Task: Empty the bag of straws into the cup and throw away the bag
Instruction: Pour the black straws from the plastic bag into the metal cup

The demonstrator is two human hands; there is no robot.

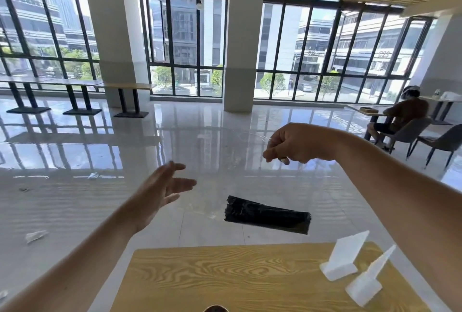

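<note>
My right hand (297,143) is raised in front of me, pinching the top edge of a clear plastic bag (212,151) that is hard to see against the shiny floor. A black bundle of straws (267,214) lies almost level in the bag's lower part, in the air beyond the far edge of the table. My left hand (162,190) is open with fingers spread at the bag's left side; I cannot tell whether it touches the plastic. A dark rounded rim (215,308), perhaps the cup, just shows at the bottom edge.
A wood-grain table (225,279) is right below me, with two white plastic sign stands (342,259) (367,279) on its right side. Paper scraps (36,235) lie on the glossy floor. A person sits at a table (400,114) far right; bar tables (75,82) line the windows.
</note>
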